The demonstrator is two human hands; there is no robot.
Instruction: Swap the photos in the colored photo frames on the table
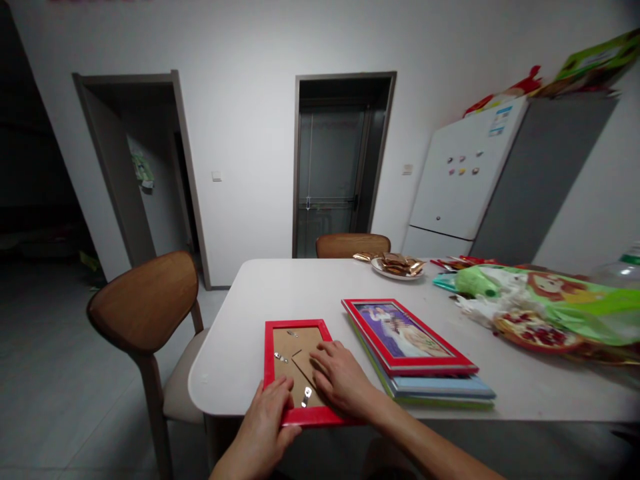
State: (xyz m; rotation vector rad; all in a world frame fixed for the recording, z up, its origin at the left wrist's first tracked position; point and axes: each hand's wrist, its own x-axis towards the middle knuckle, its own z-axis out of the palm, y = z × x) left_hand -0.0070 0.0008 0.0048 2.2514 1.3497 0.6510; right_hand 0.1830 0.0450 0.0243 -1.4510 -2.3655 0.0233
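A red picture frame point(270, 343) lies face down near the table's front edge, its brown backing board point(300, 341) showing. On the board are small metal clips point(307, 397) and a cut outline of a stand flap. My left hand point(267, 417) grips the frame's lower left corner, thumb along the front edge and fingers over the rim. Across the right side of the board rests my right hand point(343, 377), fingers bent and a little apart, fingertips touching the board. It hides part of the frame's right side.
To the right lies a stack of picture frames, a red one with a picture point(400, 333) on top. Behind it stands a plate point(390, 272) of wrapped packets. Snack bags point(575, 303) fill the table's right side. A wooden chair point(145, 307) stands left, another point(353, 245) at the far side.
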